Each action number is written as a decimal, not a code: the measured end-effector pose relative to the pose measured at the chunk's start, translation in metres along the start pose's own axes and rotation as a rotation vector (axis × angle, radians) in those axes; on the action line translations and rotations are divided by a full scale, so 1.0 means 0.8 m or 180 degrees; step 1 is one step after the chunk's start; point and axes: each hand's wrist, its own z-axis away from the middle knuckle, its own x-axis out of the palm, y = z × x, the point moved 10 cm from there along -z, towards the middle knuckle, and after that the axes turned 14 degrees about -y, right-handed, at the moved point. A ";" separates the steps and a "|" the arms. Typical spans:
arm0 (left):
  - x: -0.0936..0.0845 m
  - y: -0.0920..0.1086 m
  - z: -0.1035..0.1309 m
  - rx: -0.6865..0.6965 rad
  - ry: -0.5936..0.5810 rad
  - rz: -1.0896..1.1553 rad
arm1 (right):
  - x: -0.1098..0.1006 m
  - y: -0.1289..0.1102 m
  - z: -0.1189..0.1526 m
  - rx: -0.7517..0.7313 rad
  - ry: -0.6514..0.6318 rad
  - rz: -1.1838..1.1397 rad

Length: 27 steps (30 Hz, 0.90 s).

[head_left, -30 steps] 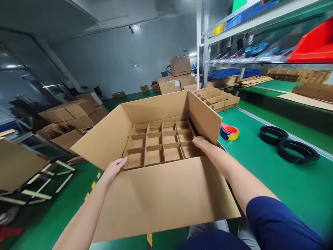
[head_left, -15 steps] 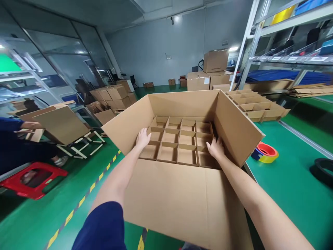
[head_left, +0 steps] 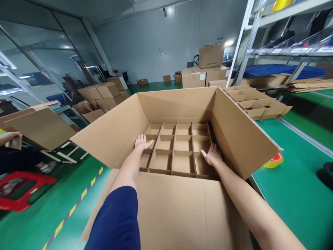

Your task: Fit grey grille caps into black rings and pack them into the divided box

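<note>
- The near flap of a large open brown corrugated cardboard box lies flat toward 6 o'clock, with both bare forearms reaching over it into the box.
- The left hand is spread flat, fingers open, pressing on the left edge of a brown cardboard grid divider seated inside the box, at about 10 o'clock from the divider's middle.
- The right hand is likewise open, palm down, resting on the divider's right edge at about 4 o'clock, touching the box's right wall.
- The box sits on a green work table; its right flap stands out toward 3 o'clock.
- A red and yellow tape roll peeks out just beyond that flap.
- At 9 o'clock, another person's hand holds a flat brown cardboard sheet above a red plastic stool.
- At 1 o'clock, a second cardboard grid divider lies on the table.
- Farther off at 12 o'clock, closed brown cartons are stacked by the grey wall.
</note>
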 end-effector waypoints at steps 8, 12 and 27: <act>-0.031 0.003 0.014 0.0292 0.0064 0.0284 | 0.002 -0.008 0.008 -0.0132 -0.0273 -0.0174; -0.065 0.028 0.042 0.0385 0.0391 0.0488 | -0.023 -0.010 0.022 -0.0183 -0.0118 -0.0426; -0.010 0.323 0.288 0.3593 0.0542 0.0015 | -0.120 -0.117 0.274 -0.2738 0.1811 0.0028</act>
